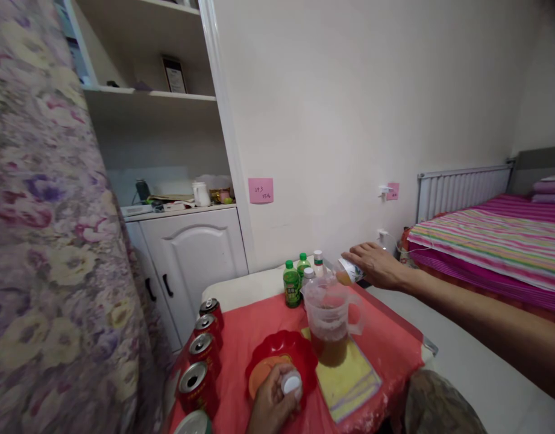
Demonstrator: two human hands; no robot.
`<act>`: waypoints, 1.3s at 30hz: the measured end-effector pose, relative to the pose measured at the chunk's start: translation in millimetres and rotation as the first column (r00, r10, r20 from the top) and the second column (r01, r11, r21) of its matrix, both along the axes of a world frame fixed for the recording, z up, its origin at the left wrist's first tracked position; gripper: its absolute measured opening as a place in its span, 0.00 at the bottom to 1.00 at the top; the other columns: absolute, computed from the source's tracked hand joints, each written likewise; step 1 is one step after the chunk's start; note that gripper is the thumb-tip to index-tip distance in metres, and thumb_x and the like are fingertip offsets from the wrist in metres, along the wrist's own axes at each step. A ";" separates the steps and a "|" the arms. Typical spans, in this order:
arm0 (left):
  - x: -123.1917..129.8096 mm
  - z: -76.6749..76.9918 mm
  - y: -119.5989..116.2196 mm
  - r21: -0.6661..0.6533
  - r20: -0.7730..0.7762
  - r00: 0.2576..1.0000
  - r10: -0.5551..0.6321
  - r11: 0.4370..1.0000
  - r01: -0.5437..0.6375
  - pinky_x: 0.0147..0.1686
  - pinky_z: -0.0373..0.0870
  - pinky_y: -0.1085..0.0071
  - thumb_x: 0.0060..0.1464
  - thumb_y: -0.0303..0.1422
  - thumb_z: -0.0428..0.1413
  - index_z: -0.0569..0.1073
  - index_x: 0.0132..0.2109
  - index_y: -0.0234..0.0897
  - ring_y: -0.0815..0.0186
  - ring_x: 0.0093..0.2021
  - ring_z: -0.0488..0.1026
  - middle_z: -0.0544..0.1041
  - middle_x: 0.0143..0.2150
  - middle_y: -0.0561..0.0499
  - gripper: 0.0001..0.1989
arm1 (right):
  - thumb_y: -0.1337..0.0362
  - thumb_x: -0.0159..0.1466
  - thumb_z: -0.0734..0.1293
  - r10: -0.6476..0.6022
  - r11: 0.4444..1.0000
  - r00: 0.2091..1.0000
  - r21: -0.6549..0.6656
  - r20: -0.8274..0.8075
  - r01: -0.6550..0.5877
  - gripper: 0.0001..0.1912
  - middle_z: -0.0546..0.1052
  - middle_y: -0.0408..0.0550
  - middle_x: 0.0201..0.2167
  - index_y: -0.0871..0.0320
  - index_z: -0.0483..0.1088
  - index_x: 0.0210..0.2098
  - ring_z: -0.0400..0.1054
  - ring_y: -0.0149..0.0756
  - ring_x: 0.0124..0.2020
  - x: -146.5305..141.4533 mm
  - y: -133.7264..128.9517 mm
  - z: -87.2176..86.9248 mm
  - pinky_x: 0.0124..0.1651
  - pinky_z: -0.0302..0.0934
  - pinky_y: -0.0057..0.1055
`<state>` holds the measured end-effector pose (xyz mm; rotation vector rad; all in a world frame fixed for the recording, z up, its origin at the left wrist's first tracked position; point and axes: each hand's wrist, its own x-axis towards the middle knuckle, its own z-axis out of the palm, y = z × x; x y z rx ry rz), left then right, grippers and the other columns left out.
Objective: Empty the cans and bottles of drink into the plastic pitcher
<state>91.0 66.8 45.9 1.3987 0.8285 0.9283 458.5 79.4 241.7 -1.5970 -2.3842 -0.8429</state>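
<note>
My left hand (275, 398) pinches a white bottle cap (291, 381) above the near edge of a red scalloped plate (284, 343), which holds something orange. My right hand (377, 265) is wrapped round a tilted bottle (349, 271) with a white label, its lower-left end over the rim of a clear plastic jug (326, 310). Brownish liquid fills the jug's lower part. The jug stands on a yellow cloth (347, 380), its handle to the right.
Several red cans (199, 389) line the table's left side. Green bottles (292, 286) and a white-capped bottle (318, 263) stand behind the jug. A floral curtain (55, 241) hangs left; a striped bed (494, 235) is at right.
</note>
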 end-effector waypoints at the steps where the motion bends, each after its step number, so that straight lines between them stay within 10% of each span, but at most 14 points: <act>1: 0.2 1.2 -0.4 0.000 -0.001 1.000 -0.001 1.000 0.001 0.25 0.64 0.71 0.38 0.52 0.65 0.72 0.40 0.38 0.68 0.25 0.68 0.72 0.29 0.54 0.27 | 0.74 0.58 0.62 0.003 1.000 1.000 0.005 0.005 -0.003 0.30 0.74 0.57 0.49 0.56 0.61 0.60 0.66 0.49 0.50 -0.4 0.3 1.8 0.52 0.53 0.41; 14: 1.3 -7.9 5.5 -0.003 -0.016 1.000 -0.021 1.000 0.021 0.26 0.65 0.70 0.38 0.52 0.65 0.73 0.41 0.38 0.67 0.25 0.70 0.74 0.29 0.53 0.27 | 0.75 0.58 0.63 0.024 1.000 0.999 -0.001 0.040 -0.024 0.29 0.73 0.55 0.48 0.55 0.62 0.59 0.65 0.47 0.49 -5.6 -3.1 24.4 0.52 0.53 0.41; 29: 6.7 15.4 -5.9 -0.094 0.060 0.997 0.048 0.995 -0.043 0.27 0.66 0.69 0.30 0.45 0.70 0.74 0.46 0.39 0.67 0.26 0.69 0.75 0.32 0.52 0.34 | 0.72 0.59 0.64 0.102 0.994 0.979 0.008 0.177 -0.105 0.24 0.73 0.54 0.43 0.56 0.65 0.55 0.63 0.46 0.45 -17.1 3.8 23.5 0.51 0.52 0.40; 39: 8.5 17.1 -2.5 -0.158 0.160 0.983 0.086 0.986 -0.061 0.28 0.67 0.72 0.21 0.40 0.74 0.71 0.35 0.38 0.68 0.28 0.73 0.78 0.30 0.52 0.30 | 0.71 0.64 0.60 0.150 0.988 0.950 0.002 0.273 -0.157 0.20 0.73 0.55 0.44 0.57 0.64 0.55 0.62 0.47 0.45 -30.3 3.1 25.1 0.52 0.50 0.42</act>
